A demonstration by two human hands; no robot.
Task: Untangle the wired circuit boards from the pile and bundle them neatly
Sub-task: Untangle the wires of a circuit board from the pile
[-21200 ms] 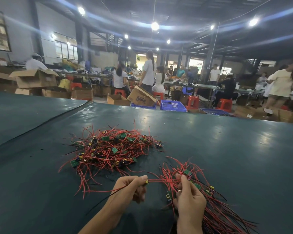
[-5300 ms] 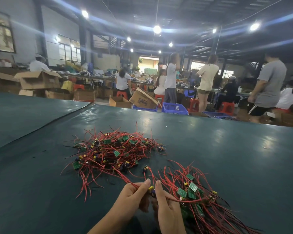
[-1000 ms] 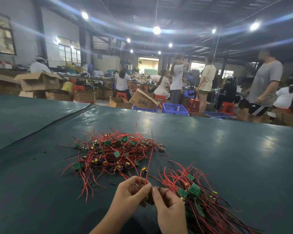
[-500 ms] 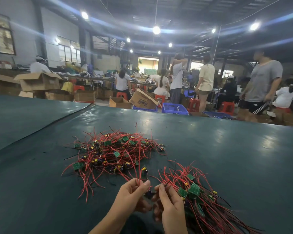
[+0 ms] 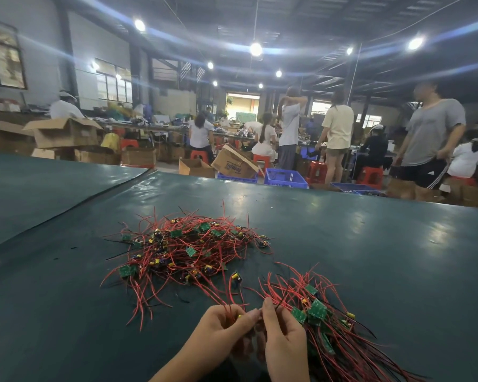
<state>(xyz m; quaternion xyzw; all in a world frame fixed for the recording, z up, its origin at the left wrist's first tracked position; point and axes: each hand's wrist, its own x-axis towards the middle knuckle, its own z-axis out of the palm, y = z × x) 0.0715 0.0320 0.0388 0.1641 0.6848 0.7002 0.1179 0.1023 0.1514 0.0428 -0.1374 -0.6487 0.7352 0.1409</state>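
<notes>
At the near edge of the table (image 5: 370,271), your left hand (image 5: 224,323) and right hand (image 5: 283,334) pinch red wires (image 5: 229,308) between curled fingers. The bundle (image 5: 329,326) lies beside your right hand, and the tangled pile (image 5: 185,249) beyond looks about half cleared.

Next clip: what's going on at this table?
A person is sorting wired circuit boards on a dark green table. The left hand and right hand meet near the bottom of the view, both pinching the red leads of one wired board. The tangled pile lies farther out, to the left. The sorted bundle lies beside the right hand, its wires running toward the lower right. Plenty remains in the pile.
</notes>
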